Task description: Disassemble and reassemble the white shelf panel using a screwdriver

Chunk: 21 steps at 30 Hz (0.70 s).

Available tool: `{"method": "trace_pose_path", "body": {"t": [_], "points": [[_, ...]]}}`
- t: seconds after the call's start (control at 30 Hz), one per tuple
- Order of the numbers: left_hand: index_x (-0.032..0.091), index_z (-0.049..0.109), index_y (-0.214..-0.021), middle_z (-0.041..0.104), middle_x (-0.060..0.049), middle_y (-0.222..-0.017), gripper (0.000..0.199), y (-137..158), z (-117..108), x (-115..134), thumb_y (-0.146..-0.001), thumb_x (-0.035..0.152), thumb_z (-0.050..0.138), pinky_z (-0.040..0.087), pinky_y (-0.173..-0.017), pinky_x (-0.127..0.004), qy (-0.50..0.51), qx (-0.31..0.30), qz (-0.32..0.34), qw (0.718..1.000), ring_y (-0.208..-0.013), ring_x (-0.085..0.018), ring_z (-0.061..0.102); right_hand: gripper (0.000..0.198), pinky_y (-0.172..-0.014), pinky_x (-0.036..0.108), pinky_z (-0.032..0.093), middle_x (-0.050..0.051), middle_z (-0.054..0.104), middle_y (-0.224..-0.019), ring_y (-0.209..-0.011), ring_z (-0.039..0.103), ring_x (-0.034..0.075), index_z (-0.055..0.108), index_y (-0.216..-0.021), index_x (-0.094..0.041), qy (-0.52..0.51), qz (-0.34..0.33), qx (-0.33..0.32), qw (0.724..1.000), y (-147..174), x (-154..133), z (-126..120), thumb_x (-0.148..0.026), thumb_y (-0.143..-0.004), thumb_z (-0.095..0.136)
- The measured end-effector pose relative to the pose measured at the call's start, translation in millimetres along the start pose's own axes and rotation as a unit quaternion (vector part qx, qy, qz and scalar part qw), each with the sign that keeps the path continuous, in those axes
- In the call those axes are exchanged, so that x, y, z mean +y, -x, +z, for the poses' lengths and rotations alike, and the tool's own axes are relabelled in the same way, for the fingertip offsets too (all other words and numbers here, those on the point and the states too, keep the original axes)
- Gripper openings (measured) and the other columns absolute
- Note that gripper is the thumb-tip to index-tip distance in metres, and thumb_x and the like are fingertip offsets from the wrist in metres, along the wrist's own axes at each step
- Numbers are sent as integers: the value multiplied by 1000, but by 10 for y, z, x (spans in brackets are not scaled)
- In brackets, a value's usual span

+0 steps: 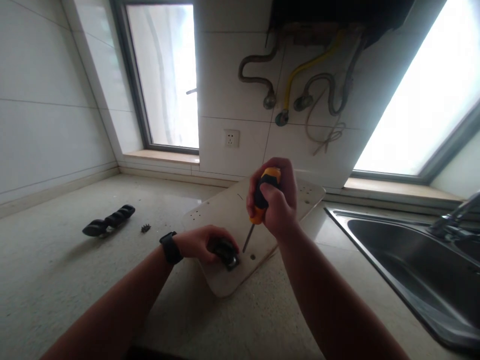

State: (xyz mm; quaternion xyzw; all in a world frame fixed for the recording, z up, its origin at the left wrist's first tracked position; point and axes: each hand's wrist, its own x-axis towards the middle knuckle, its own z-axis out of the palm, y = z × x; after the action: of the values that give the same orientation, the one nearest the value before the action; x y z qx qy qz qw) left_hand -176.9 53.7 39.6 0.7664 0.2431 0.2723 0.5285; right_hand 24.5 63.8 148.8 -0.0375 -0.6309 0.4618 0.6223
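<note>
My right hand [279, 200] is wrapped round the yellow and black handle of a screwdriver [258, 207]. Its metal shaft points down and left, the tip close to a pale board [262, 227] with rounded corners and small holes. My left hand [206, 242], wearing a black watch on the wrist, grips a glossy black curved part [226, 255] over the near end of the board. From this angle I cannot tell whether the screwdriver tip touches the board.
On the counter to the left lie a black wavy piece [108, 221] and a small pile of dark screws [145, 228]. A steel sink [405, 260] with a faucet [455, 217] is at the right. Pipes [258, 79] and a yellow hose [300, 70] run down the back wall.
</note>
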Motion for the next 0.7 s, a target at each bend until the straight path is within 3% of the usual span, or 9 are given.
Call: {"method": "trace_pose_path", "body": {"t": [0.23,0.47,0.7], "points": [[21,69,-118,71,-9,-114,47,-33,-91,-25,-72,11,73,52,-97,-40,10,-26,-9,1000,-105,-23,67,25,-32,18,38,-5,55,-79,-42,47,7,41,-106,-27,-34,39,-48,998,90,132,79,-22,-86,55],[21,69,-119,71,-8,-113,48,18,-36,-68,-73,14,75,54,-95,-39,10,14,6,1000,-102,-23,68,25,-32,17,36,-6,54,-80,-41,47,6,40,-109,-28,7,32,-74,997,155,184,100,-19,-88,51],[20,67,-122,70,-9,-114,51,8,-45,-137,-72,12,74,54,-95,-38,10,6,23,1000,-103,-22,67,29,-34,17,38,-4,53,-84,-45,48,6,40,-111,-28,25,23,-100,994,189,262,83,-13,-88,48]]}}
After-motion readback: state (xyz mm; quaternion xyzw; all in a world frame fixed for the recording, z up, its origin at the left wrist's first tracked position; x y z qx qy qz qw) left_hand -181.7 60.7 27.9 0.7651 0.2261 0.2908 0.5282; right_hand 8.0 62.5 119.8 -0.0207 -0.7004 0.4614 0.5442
